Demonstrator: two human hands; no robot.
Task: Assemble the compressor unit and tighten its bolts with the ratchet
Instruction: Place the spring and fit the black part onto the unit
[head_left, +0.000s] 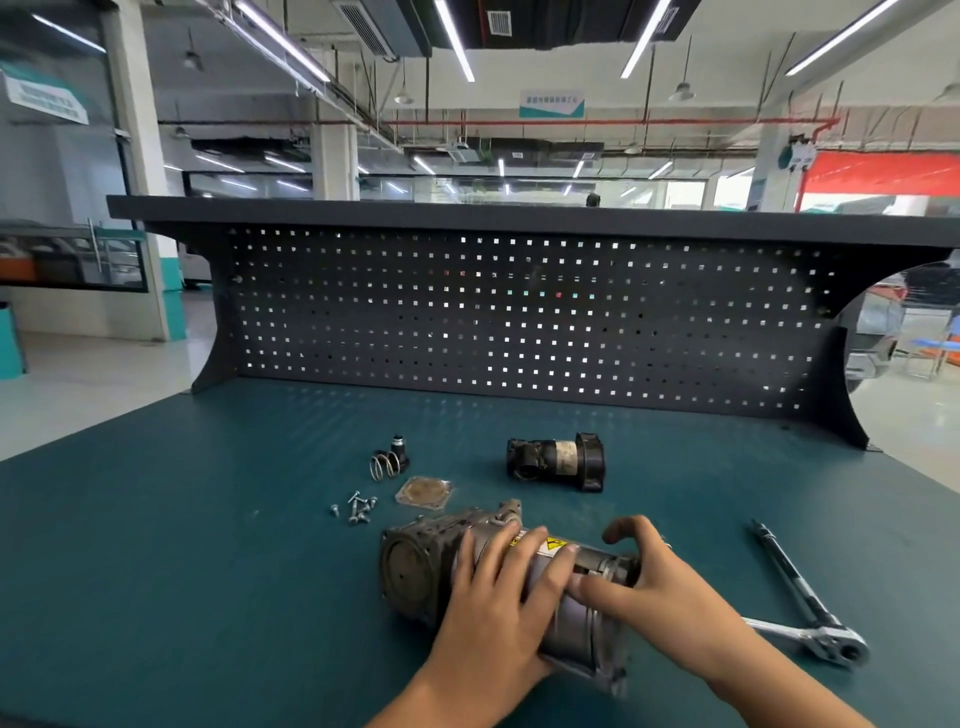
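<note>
Head view, assembly bench. The compressor body (415, 566) lies on its side on the green desk (208, 571), near the front edge, with its round end face turned left. The left hand (498, 587) rests across the top of the casing with its fingers straight and slightly spread. The right hand (654, 582) grips the narrower right end, fingers curled over it and thumb pointing back along the casing.

Progress is judged as early. Loose parts are laid out well apart from the body:
- a cluster of bolts (358, 506) just behind it to the left, none visibly fitted;
- a square cover plate (423, 491) lying flat beside the bolts;
- a coil spring (383, 466) touching a small black fitting (399, 451);
- a black cylindrical sub-unit (556, 462) on its side further back.

The ratchet (836, 644) lies on the desk to the right of the body, held by neither hand.

Outstanding, on this evidence: fitting the spring, fitting, plate and sub-unit, inserting the bolts, and tightening them. Whether any fastener already sits in the hidden far side of the body cannot be told. The pegboard (519, 312) behind carries no tools.
</note>
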